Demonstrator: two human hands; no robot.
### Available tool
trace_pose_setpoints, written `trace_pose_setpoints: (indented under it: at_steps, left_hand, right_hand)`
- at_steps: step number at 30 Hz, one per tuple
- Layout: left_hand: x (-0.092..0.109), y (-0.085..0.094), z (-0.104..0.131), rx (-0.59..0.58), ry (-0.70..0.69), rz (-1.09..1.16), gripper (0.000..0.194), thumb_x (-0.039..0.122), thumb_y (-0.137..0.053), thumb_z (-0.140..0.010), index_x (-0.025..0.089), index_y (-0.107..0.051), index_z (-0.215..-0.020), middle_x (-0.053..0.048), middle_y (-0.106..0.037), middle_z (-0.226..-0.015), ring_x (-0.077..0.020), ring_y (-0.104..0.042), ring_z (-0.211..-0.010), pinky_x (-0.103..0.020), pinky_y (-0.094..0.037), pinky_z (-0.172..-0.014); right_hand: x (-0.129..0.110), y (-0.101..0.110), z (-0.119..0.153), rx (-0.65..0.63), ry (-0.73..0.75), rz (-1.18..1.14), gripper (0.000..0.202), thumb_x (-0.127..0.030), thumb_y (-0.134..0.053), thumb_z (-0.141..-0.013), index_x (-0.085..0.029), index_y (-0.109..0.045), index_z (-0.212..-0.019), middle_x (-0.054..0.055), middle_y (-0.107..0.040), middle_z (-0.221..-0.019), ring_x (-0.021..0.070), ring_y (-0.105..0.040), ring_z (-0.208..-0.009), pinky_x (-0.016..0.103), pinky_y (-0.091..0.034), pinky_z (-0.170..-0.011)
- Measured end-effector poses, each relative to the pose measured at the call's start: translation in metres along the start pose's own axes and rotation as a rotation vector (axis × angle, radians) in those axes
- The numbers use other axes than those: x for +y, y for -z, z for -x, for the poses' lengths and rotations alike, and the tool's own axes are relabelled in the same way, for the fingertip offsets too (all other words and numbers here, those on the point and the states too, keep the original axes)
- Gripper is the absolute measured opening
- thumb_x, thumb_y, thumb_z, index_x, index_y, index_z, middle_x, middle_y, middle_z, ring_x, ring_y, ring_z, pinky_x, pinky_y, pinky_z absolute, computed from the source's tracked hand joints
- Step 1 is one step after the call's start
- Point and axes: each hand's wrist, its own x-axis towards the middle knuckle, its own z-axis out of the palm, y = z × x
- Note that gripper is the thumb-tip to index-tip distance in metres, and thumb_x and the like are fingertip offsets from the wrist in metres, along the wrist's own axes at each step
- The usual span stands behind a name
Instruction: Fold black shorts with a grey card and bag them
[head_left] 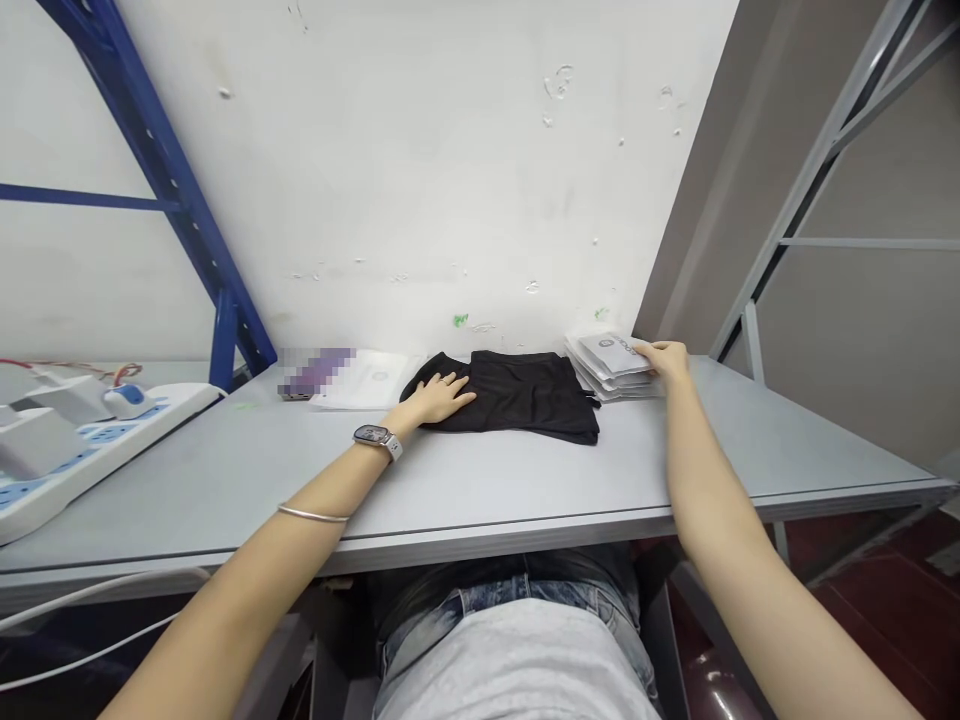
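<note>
Black folded cloth (525,392) lies flat on the grey table (480,490), in front of the white wall. My left hand (439,398) rests on the left part of the cloth with its fingers spread; a watch is on that wrist. To the right of the cloth is a stack of white packets (611,362) with printing on the top one. My right hand (666,360) is at the stack's right edge, its thumb and fingers closed on the top packet. Flat white packaging (367,380) lies left of the cloth.
A white power strip (97,440) with plugs and cables sits at the table's far left. Blue metal posts (172,180) rise behind it. A grey metal frame (795,190) stands at the right. White cables (97,590) hang below the table's left front edge.
</note>
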Motion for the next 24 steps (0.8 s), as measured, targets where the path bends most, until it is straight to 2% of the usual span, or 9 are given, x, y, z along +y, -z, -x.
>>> trace_pose_setpoints:
  at_steps: [3,5,8,11,13,16,19,21,24]
  left_hand:
    - [0.004,0.002,0.002,-0.021,0.016,0.002,0.068,0.059,-0.022,-0.096,0.025,-0.025,-0.155,-0.011,-0.022,-0.161,-0.0374,-0.014,-0.148,-0.065,-0.021,-0.111]
    - [0.006,0.003,0.002,-0.028,0.027,-0.004,0.067,0.059,-0.022,-0.096,0.026,-0.025,-0.155,-0.011,-0.021,-0.161,-0.0375,-0.014,-0.148,-0.065,-0.022,-0.110]
    - [0.007,0.003,0.001,-0.034,0.060,-0.007,0.067,0.059,-0.023,-0.096,0.027,-0.026,-0.154,-0.011,-0.019,-0.162,-0.0395,-0.015,-0.147,-0.065,-0.022,-0.109]
    - [0.010,0.003,0.003,-0.007,0.072,0.014,0.066,0.058,-0.026,-0.096,0.024,-0.029,-0.153,-0.014,-0.023,-0.161,-0.0411,-0.019,-0.145,-0.064,-0.024,-0.108]
    - [0.013,0.007,0.007,0.080,0.038,0.037,0.062,0.055,-0.035,-0.095,0.021,-0.037,-0.147,-0.016,-0.034,-0.155,-0.0386,-0.031,-0.141,-0.060,-0.029,-0.107]
    - [0.018,0.020,0.012,0.292,-0.032,0.025,0.038,0.040,-0.050,-0.092,0.017,-0.056,-0.122,-0.015,-0.060,-0.128,-0.0307,-0.054,-0.119,-0.048,-0.037,-0.102]
    - [0.019,0.034,0.017,0.434,-0.100,0.002,0.013,0.026,-0.052,-0.089,0.019,-0.062,-0.091,-0.009,-0.069,-0.101,-0.0255,-0.061,-0.101,-0.040,-0.041,-0.095]
    - [0.017,0.040,0.019,0.438,-0.154,-0.005,0.012,0.022,-0.053,-0.087,0.020,-0.063,-0.081,-0.006,-0.071,-0.094,-0.0242,-0.062,-0.096,-0.038,-0.042,-0.092]
    - [0.011,0.045,0.021,0.351,-0.188,0.009,0.012,0.021,-0.055,-0.081,0.021,-0.067,-0.078,-0.004,-0.073,-0.089,-0.0226,-0.064,-0.088,-0.033,-0.045,-0.084]
  right_hand:
    - [-0.011,-0.001,0.004,0.141,0.028,0.342,0.043,-0.032,-0.079,-0.067,-0.016,-0.070,-0.107,0.017,-0.067,-0.115,0.0335,-0.060,-0.109,0.049,-0.046,-0.095]
    - [-0.022,-0.003,0.008,0.134,0.175,0.453,0.049,-0.035,-0.070,-0.077,-0.017,-0.064,-0.122,0.017,-0.062,-0.128,0.0338,-0.056,-0.119,0.051,-0.041,-0.101]
    - [-0.038,-0.012,0.019,-0.039,0.369,0.534,0.049,-0.042,-0.051,-0.091,-0.020,-0.057,-0.134,0.016,-0.056,-0.137,0.0331,-0.049,-0.127,0.052,-0.037,-0.104]
    - [-0.044,-0.027,0.029,-0.293,0.342,0.681,0.051,-0.048,-0.043,-0.094,-0.021,-0.055,-0.136,0.015,-0.054,-0.141,0.0338,-0.046,-0.131,0.052,-0.033,-0.107]
    - [-0.044,-0.034,0.034,-0.378,0.322,0.766,0.051,-0.049,-0.040,-0.096,-0.021,-0.055,-0.136,0.015,-0.051,-0.143,0.0341,-0.043,-0.134,0.055,-0.025,-0.111]
    - [-0.048,-0.038,0.040,-0.310,0.393,0.795,0.053,-0.048,-0.038,-0.097,-0.018,-0.049,-0.140,0.017,-0.049,-0.145,0.0349,-0.039,-0.136,0.060,-0.018,-0.112]
    - [-0.067,-0.037,0.052,-0.268,0.532,0.741,0.053,-0.044,-0.046,-0.096,-0.015,-0.047,-0.140,0.019,-0.050,-0.142,0.0345,-0.043,-0.133,0.053,-0.028,-0.110]
    - [-0.085,-0.038,0.068,-0.425,0.626,0.650,0.048,-0.041,-0.051,-0.093,-0.017,-0.052,-0.134,0.015,-0.055,-0.136,0.0299,-0.051,-0.124,0.041,-0.040,-0.102]
    - [-0.110,-0.046,0.100,-0.893,0.662,0.580,0.038,-0.046,-0.059,-0.087,-0.023,-0.062,-0.117,0.007,-0.066,-0.116,0.0223,-0.062,-0.101,0.029,-0.047,-0.080]
